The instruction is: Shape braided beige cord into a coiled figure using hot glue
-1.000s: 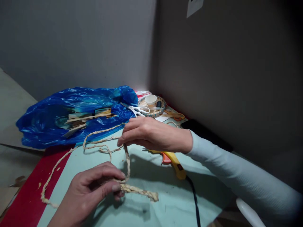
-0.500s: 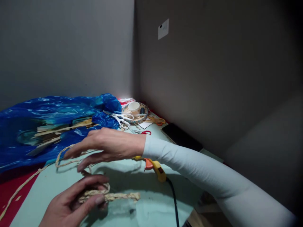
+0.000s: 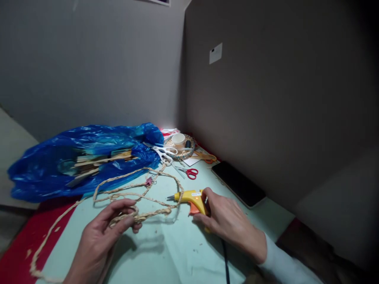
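Observation:
Between the thumb and fingers of my left hand [image 3: 106,232] is a coiled end of braided straw cord [image 3: 155,213], with a short length sticking out to the right. The rest of the cord lies in loose loops behind that hand and trails down the left side. My right hand [image 3: 229,221] is closed around the handle of a yellow glue gun [image 3: 189,196] with an orange trigger. Its nozzle points left, near a loop of the cord. A small pink clip [image 3: 149,182] sits on the cord beyond.
A blue plastic bag [image 3: 56,157] with flat strips lies at the back left. White scissors [image 3: 164,153], red-handled scissors [image 3: 191,173] and a woven basket [image 3: 192,148] holding a white cup [image 3: 178,139] stand farther back. A dark phone [image 3: 238,183] lies on the right. The glue gun's black cable [image 3: 226,260] runs toward me.
My right hand has moved from the cord at left over to the right and taken hold of the glue gun. My left hand still holds the coil. The view has shifted left.

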The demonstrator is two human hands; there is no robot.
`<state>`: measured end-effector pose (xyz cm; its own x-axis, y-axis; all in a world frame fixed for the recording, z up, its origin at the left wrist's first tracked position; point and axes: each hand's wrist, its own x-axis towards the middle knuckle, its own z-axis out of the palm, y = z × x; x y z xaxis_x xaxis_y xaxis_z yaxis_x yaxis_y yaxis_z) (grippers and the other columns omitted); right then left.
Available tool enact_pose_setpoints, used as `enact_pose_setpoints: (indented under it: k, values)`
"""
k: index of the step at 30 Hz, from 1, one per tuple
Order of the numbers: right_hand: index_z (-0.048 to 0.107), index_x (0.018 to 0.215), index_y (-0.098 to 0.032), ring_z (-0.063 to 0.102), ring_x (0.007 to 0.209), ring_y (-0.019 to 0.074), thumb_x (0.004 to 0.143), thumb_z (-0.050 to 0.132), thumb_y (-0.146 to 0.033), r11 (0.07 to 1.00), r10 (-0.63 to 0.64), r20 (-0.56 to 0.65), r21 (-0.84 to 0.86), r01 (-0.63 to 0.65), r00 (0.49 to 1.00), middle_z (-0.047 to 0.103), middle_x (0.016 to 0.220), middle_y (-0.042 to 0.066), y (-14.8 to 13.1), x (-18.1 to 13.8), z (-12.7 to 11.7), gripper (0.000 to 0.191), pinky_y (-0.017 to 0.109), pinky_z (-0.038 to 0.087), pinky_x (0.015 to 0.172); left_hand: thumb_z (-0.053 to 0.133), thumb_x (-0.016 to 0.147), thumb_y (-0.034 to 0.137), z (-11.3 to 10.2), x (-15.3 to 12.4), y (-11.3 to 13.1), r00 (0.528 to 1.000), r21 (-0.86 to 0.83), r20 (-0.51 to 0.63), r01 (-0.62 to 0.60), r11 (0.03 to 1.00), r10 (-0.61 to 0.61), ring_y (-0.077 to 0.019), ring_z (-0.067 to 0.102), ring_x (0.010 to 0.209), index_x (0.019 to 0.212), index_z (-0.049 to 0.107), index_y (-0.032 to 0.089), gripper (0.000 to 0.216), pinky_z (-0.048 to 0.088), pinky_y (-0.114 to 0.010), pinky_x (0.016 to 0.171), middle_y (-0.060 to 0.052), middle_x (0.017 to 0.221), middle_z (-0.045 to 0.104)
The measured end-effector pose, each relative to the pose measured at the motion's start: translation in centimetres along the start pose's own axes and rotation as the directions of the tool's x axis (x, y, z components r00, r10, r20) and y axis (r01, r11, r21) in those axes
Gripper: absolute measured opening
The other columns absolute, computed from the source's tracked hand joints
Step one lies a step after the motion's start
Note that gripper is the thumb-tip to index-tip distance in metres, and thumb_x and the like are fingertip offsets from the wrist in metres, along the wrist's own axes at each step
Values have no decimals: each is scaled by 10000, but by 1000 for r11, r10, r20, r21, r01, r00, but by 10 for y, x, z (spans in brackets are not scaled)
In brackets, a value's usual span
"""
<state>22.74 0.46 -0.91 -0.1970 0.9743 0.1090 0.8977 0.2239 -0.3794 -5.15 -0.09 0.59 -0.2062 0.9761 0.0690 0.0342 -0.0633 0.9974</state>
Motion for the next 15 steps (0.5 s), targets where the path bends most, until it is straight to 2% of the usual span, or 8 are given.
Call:
enact_pose_setpoints:
  k: [3, 6, 9, 10, 12, 15]
  values:
    - [538, 947, -149, 594, 611, 233, 956, 567, -363, 999, 51, 5, -16, -51, 999, 681, 800, 105, -6, -6, 5, 216, 309, 209, 547, 846, 723, 380, 2, -8, 5, 989, 131, -71, -123, 984, 133, -136, 714, 690, 890, 779, 280, 206, 582, -183, 700, 22, 907, 779]
    - [533, 915, -179, 580, 602, 217, 945, 522, -330, 996, 81, 37, 23, -82, 996, 653, 745, 60, 6, -12, 4, 155, 312, 288, 566, 806, 764, 353, -1, -13, 6, 945, 286, -140, -248, 926, 296, -130, 740, 804, 911, 778, 339, 150, 568, -161, 804, 71, 932, 798]
    - [577, 960, -193, 592, 628, 223, 871, 570, -376, 946, 167, 51, 271, -175, 985, 658, 728, 40, 28, -17, 2, 204, 326, 403, 598, 801, 770, 312, -5, -17, 5, 891, 357, -161, -349, 866, 425, -125, 738, 847, 935, 771, 379, 180, 551, -171, 863, 107, 934, 801]
    - [597, 971, -196, 614, 660, 238, 824, 624, -425, 892, 211, 52, 398, -214, 976, 672, 744, 48, 35, -19, 1, 274, 336, 447, 614, 800, 774, 292, -5, -18, 4, 869, 378, -164, -381, 844, 466, -133, 738, 856, 943, 767, 381, 194, 551, -192, 874, 107, 934, 803]
    - [646, 965, -199, 664, 749, 272, 706, 738, -506, 718, 308, 76, 636, -284, 948, 708, 809, 75, 45, -23, -1, 411, 355, 527, 676, 793, 788, 242, -5, -21, 3, 830, 415, -171, -429, 802, 532, -160, 738, 867, 960, 754, 377, 222, 556, -250, 881, 99, 929, 805]
    - [738, 984, -202, 700, 851, 295, 633, 811, -564, 440, 416, 209, 805, -397, 885, 744, 904, 98, 47, -33, -1, 510, 350, 564, 750, 771, 813, 194, -2, -25, 2, 777, 465, -190, -467, 752, 600, -172, 725, 867, 1000, 735, 377, 265, 540, -288, 884, 100, 933, 799]
